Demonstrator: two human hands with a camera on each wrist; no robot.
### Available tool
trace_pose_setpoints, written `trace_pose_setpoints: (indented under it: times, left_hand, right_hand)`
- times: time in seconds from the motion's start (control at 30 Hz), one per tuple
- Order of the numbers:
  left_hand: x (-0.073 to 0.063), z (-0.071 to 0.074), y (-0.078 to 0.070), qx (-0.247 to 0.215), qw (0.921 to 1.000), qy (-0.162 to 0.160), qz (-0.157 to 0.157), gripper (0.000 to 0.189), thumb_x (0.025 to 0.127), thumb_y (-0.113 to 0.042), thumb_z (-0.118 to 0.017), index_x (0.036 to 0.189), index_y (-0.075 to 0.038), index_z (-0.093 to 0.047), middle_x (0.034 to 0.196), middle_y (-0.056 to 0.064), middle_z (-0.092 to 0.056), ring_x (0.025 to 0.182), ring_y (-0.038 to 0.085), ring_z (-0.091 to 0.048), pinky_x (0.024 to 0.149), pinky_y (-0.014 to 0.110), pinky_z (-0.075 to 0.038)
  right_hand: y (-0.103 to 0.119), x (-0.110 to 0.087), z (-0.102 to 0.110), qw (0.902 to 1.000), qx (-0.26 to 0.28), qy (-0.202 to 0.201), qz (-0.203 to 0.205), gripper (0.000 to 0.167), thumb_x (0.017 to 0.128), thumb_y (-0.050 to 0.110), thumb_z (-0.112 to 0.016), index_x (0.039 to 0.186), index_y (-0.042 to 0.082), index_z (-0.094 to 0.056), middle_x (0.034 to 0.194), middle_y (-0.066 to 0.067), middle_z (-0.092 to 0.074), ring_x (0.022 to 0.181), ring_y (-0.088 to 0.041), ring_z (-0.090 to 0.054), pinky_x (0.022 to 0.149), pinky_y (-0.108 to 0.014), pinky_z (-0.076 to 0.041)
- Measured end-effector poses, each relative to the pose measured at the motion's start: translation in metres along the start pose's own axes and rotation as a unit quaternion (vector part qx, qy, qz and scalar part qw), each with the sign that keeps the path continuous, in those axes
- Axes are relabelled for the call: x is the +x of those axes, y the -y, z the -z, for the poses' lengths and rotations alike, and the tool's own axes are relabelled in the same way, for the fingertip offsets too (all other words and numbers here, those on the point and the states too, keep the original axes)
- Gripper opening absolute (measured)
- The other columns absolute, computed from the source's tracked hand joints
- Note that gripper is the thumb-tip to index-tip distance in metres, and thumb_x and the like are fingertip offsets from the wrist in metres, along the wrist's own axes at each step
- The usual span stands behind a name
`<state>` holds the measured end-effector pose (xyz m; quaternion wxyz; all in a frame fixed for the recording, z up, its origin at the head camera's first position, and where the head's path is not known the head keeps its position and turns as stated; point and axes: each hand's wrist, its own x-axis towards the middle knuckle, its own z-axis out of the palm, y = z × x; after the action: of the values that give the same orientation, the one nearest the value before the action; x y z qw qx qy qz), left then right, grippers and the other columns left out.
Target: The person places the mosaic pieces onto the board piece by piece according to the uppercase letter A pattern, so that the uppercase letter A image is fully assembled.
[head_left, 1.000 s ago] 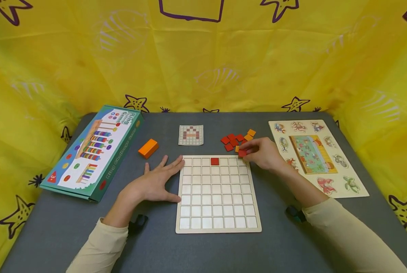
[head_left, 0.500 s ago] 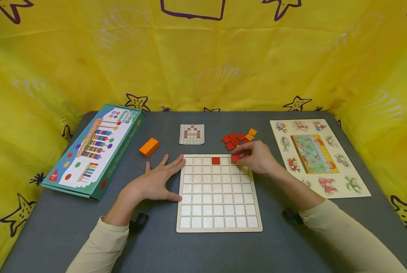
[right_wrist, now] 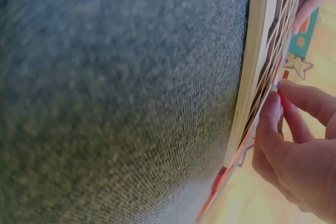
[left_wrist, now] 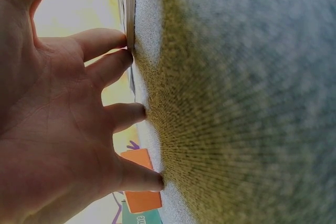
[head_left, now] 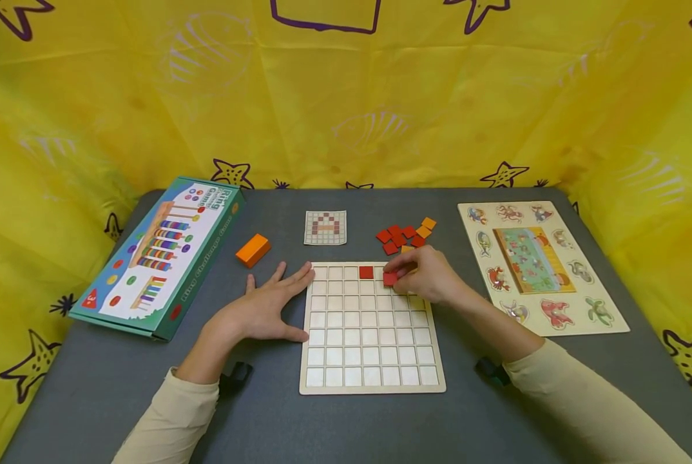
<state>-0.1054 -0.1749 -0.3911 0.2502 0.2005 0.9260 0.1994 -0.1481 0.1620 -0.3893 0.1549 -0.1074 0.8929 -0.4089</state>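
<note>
A pale wooden grid board (head_left: 372, 392) lies on the grey table, with one red square tile (head_left: 366, 272) set in its top row. My right hand (head_left: 430, 276) pinches a second red tile (head_left: 390, 278) between thumb and fingertips, over the upper right cells of the board. In the right wrist view that tile (right_wrist: 285, 75) shows edge-on at the fingertips. My left hand (head_left: 265, 310) is spread beside the board's left edge, thumb and index fingertip right at it. The left wrist view shows its palm (left_wrist: 58, 114), with the other fingertips down on the table.
Behind the board are a pile of red and orange tiles (head_left: 398, 240) and a small printed pattern card (head_left: 325, 228). An orange block (head_left: 253, 251) and a green game box (head_left: 160, 258) stand left. A sea-animal puzzle board (head_left: 589, 309) lies right.
My right hand has carried the red tile leftward from near the pile to over the board's upper right cells. The left hand keeps its place at the board's edge.
</note>
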Motion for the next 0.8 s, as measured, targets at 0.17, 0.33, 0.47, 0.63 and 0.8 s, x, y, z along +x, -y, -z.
trace_pose_setpoints:
  times: [0.17,0.33,0.47,0.63,0.8]
  left_hand:
    - [0.000,0.000,0.000,-0.001,1.0000,0.000,0.000,0.115,0.080,-0.052,-0.087,0.169,-0.027,-0.016,0.177,-0.005,-0.007,0.161,0.044,0.002,0.108,0.088,0.010]
    - [0.000,0.001,0.000,0.000,1.0000,-0.001,-0.002,0.116,0.080,-0.051,-0.087,0.169,-0.027,-0.017,0.177,-0.005,-0.008,0.161,0.045,0.002,0.107,0.088,0.009]
    - [0.000,0.000,0.000,0.000,1.0000,0.000,-0.003,0.115,0.080,-0.051,-0.087,0.169,-0.027,-0.017,0.177,-0.004,-0.008,0.161,0.044,0.002,0.107,0.088,0.009]
    - [0.000,0.000,0.001,0.000,1.0000,0.000,-0.001,0.115,0.080,-0.051,-0.087,0.169,-0.027,-0.017,0.177,-0.005,-0.008,0.161,0.044,0.002,0.107,0.088,0.009]
    - [0.000,0.000,0.001,0.001,1.0000,0.001,0.000,0.116,0.080,-0.051,-0.087,0.169,-0.027,-0.016,0.177,-0.005,-0.008,0.161,0.044,0.002,0.108,0.088,0.009]
  right_hand:
    - [0.000,0.000,-0.004,0.9999,-0.006,0.011,0.003,0.029,0.078,0.002,-0.083,0.105,0.011,-0.083,0.099,-0.007,-0.077,0.090,-0.019,-0.068,0.077,-0.031,-0.054]
    - [0.004,0.001,-0.007,0.9997,-0.021,0.008,0.010,0.026,0.079,0.003,-0.085,0.103,0.013,-0.084,0.095,-0.003,-0.078,0.088,-0.016,-0.069,0.080,-0.031,-0.054]
    - [0.006,0.001,-0.009,0.9993,-0.036,0.006,0.012,0.025,0.078,0.002,-0.084,0.101,0.014,-0.084,0.091,-0.002,-0.077,0.086,-0.014,-0.067,0.079,-0.030,-0.053]
    - [0.008,0.002,-0.010,0.9989,-0.044,0.012,0.014,0.026,0.078,0.000,-0.082,0.100,0.014,-0.084,0.092,-0.001,-0.077,0.086,-0.013,-0.066,0.078,-0.029,-0.053]
    - [0.009,0.002,-0.011,0.9986,-0.047,0.015,0.020,0.027,0.077,-0.002,-0.079,0.099,0.013,-0.084,0.089,-0.001,-0.077,0.084,-0.014,-0.065,0.076,-0.029,-0.052]
